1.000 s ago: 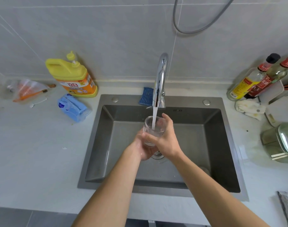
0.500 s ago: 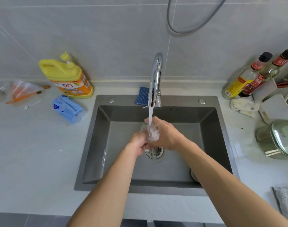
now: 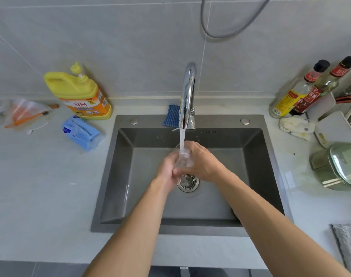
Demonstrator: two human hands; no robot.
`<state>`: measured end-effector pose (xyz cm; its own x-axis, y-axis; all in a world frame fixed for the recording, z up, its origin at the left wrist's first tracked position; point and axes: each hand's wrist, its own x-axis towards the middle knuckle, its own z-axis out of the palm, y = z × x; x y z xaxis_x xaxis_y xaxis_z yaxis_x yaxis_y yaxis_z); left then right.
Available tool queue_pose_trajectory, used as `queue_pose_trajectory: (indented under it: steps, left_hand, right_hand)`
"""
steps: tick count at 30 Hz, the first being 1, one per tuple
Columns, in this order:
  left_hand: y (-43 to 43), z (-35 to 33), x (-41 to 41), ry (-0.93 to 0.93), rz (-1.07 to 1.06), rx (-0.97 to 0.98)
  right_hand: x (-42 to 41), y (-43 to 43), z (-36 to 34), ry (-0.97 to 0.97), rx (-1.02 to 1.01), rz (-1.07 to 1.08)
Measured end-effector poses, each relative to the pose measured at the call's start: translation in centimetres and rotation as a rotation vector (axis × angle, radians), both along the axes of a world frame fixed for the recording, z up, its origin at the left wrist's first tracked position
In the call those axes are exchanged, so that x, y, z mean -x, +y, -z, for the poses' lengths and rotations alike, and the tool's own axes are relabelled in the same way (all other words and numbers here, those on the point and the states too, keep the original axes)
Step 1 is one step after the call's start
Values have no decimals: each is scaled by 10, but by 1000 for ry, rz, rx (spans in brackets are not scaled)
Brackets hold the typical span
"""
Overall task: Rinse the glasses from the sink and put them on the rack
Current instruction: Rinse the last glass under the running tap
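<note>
A clear glass (image 3: 184,158) is held between both hands over the middle of the dark grey sink (image 3: 146,198), tipped on its side. Water runs from the chrome tap (image 3: 188,96) straight onto it. My left hand (image 3: 168,172) grips the glass from the left and below. My right hand (image 3: 200,162) wraps it from the right and above, hiding much of it. The drain (image 3: 187,181) lies just beneath the hands. A white rack (image 3: 330,124) stands at the right edge of the counter.
A yellow detergent bottle (image 3: 80,92) and a blue packet (image 3: 80,132) stand left of the sink. Two sauce bottles (image 3: 302,90), a white cloth (image 3: 296,126) and a green lidded container (image 3: 338,166) sit on the right. A blue sponge (image 3: 171,115) lies behind the tap.
The glass went from upright under the stream to tipped sideways, and both hands closed round it and sank a little toward the drain.
</note>
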<state>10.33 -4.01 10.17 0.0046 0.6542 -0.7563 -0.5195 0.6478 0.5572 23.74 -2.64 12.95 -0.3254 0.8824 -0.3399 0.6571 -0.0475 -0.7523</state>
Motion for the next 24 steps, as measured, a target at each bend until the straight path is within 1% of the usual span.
queue_pose_trajectory:
  steps: [2,4,5,6,8,11,12,16,17,19,21,23,24]
  left_hand:
    - [-3,3,-1,-92,-45,-51]
    - [-8,3,-5,-195,-27,-103]
    - [-9,0,-8,-180,8,-122]
    - [-9,1,-10,-122,60,-141]
    - [-6,-2,-13,-13,65,-138]
    - [2,-4,-7,-48,-14,-70]
    - [6,-1,-4,-75,-4,-53]
    - [12,-3,-1,-174,-32,53]
    - [13,-6,-1,-194,-37,65]
    - [13,-6,3,-216,27,72]
    - [11,-13,7,-197,109,66]
    - [9,-17,10,-159,166,53]
    - [9,-17,12,-163,170,42]
  right_hand:
    - [6,0,-2,20,46,99]
    - [14,0,-7,28,75,207]
    - [19,0,-11,48,105,266]
    - [21,-1,-13,54,124,306]
    - [22,-1,-13,61,134,290]
    - [15,-5,-3,108,103,192]
    - [11,-5,0,134,96,181]
    - [10,-11,2,316,104,218]
    - [9,-10,3,345,117,237]
    - [6,-6,6,361,141,301]
    - [3,-1,5,372,204,362]
    - [4,2,2,492,309,444]
    - [5,3,0,526,322,478]
